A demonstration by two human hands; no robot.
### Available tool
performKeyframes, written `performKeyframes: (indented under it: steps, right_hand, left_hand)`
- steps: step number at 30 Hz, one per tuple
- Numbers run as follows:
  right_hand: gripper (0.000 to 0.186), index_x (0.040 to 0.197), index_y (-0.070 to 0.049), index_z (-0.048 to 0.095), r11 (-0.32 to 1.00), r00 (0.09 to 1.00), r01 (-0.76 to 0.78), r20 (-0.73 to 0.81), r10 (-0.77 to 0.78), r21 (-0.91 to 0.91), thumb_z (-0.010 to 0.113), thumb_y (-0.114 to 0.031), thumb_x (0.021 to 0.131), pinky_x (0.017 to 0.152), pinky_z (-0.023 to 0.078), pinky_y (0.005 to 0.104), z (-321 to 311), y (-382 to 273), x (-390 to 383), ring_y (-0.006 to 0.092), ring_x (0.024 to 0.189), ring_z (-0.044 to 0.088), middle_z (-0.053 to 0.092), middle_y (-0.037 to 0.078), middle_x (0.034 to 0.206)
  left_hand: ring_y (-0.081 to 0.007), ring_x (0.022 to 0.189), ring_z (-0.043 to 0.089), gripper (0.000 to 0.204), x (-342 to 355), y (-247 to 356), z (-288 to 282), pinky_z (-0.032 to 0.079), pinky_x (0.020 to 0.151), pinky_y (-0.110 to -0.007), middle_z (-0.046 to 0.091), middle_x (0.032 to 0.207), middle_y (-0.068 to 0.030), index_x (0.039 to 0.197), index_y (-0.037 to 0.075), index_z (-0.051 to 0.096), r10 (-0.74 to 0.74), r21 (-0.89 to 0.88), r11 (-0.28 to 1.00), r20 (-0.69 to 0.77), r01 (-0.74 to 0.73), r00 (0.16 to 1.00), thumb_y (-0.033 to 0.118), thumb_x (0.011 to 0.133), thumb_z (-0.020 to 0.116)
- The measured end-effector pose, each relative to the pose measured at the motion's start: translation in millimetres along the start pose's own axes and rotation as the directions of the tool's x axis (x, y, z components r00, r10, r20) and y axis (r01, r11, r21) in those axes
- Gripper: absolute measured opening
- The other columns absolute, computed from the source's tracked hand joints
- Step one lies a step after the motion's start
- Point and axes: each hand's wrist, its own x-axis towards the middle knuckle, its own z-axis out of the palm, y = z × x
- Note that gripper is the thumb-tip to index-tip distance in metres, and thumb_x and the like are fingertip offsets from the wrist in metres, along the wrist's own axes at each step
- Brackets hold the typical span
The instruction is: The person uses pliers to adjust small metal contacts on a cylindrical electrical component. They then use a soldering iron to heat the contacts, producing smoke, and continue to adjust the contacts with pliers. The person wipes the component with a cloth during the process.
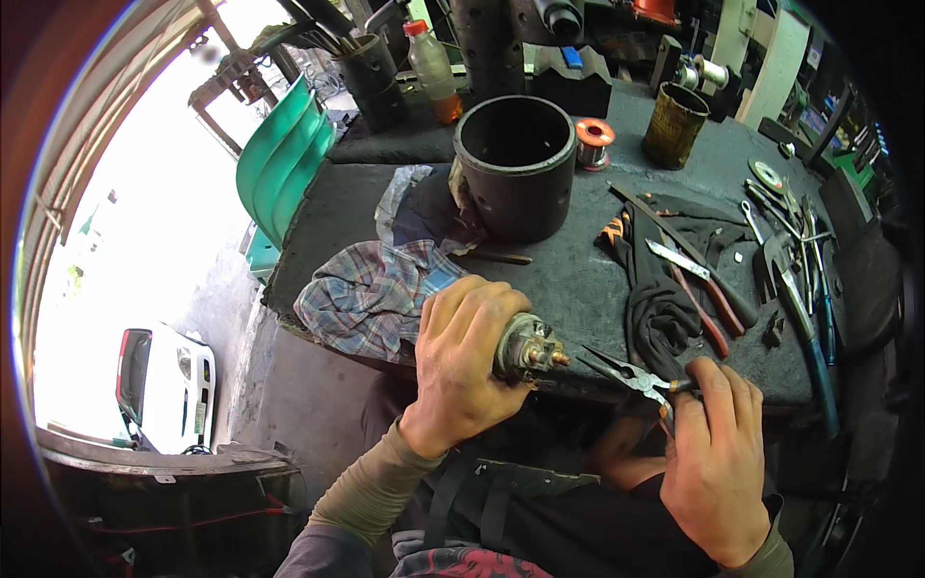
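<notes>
My left hand (461, 364) is wrapped round a starter solenoid (525, 347), a dirty metal cylinder with copper studs on the end that faces right. In my right hand (718, 458) are long-nose pliers (640, 381). Their jaws are parted and point left toward the copper studs, with a gap between. Both hands are over the near edge of the dark workbench (568, 299). A crumpled plaid cloth (361, 294) lies just beyond my left hand, and a dark cloth (665, 323) lies beyond the pliers.
A thick dark metal cylinder (515, 197) stands mid-bench, with a solder spool (594, 144) and rusty can (674, 125) behind it. A hacksaw blade-like knife (679, 260), red-handled pliers (708, 323) and several hand tools lie right. A bottle (434, 72) stands at the back left.
</notes>
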Motion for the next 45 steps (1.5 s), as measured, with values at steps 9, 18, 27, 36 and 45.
performKeyframes:
  steps: [9, 18, 27, 36, 45]
  right_hand:
    - [0.027, 0.108, 0.016, 0.066, 0.993, 1.0, 0.02, -0.01, -0.021, -0.114, 0.066, -0.007, 0.093, 0.106, 0.049, 0.0645, -4, -4, 2, 0.0505, 0.124, 0.061, 0.061, 0.033, 0.134]
    - [0.016, 0.092, 0.014, 0.066, 0.997, 0.994, -0.016, -0.106, 0.008, -0.077, 0.07, -0.002, 0.089, 0.095, 0.053, 0.0713, 8, -4, 4, 0.0472, 0.111, 0.07, 0.068, 0.033, 0.119]
    - [0.015, 0.09, 0.013, 0.066, 0.998, 0.991, 0.02, -0.13, -0.028, -0.065, 0.071, 0.001, 0.084, 0.09, 0.055, 0.0676, 12, -1, 5, 0.0462, 0.103, 0.07, 0.068, 0.032, 0.112]
    - [0.028, 0.113, 0.005, 0.067, 0.985, 0.999, -0.001, 0.054, 0.01, -0.174, 0.071, -0.019, 0.1, 0.102, 0.049, 0.058, -9, -9, -1, 0.0417, 0.12, 0.062, 0.064, 0.023, 0.138]
    - [0.025, 0.107, 0.005, 0.068, 0.991, 0.996, 0.004, 0.087, 0.008, -0.135, 0.073, -0.017, 0.095, 0.094, 0.051, 0.0527, -8, -7, -5, 0.0399, 0.115, 0.063, 0.064, 0.022, 0.135]
  left_hand:
    - [-0.0331, 0.117, 0.064, 0.057, -3, 6, 5, 0.045, 0.104, -0.046, 0.07, 0.117, -0.009, 0.116, 0.008, 0.072, -0.01, 0.115, 0.993, 0.04, 0.005, 0.999, 0.016, 0.062, 0.088]
    - [-0.0329, 0.116, 0.064, 0.056, -2, 14, 10, 0.044, 0.103, -0.047, 0.069, 0.116, -0.0095, 0.115, 0.008, 0.073, 0.007, 0.186, 0.983, 0.03, -0.012, 1.0, 0.018, 0.062, 0.088]
    - [-0.0317, 0.117, 0.064, 0.053, -6, 20, 11, 0.043, 0.103, -0.047, 0.069, 0.115, -0.0091, 0.114, 0.008, 0.075, -0.009, 0.25, 0.968, 0.027, 0.002, 1.0, 0.032, 0.07, 0.091]
    - [-0.032, 0.116, 0.063, 0.055, -8, 22, 16, 0.043, 0.102, -0.047, 0.069, 0.116, -0.0084, 0.114, 0.009, 0.075, 0.009, 0.296, 0.955, 0.023, -0.015, 1.0, 0.041, 0.073, 0.092]
    - [-0.0383, 0.115, 0.062, 0.048, -5, 30, 15, 0.047, 0.103, -0.051, 0.068, 0.114, -0.0132, 0.108, 0.005, 0.073, 0.028, 0.308, 0.95, 0.096, -0.056, 0.995, 0.035, 0.075, 0.09]
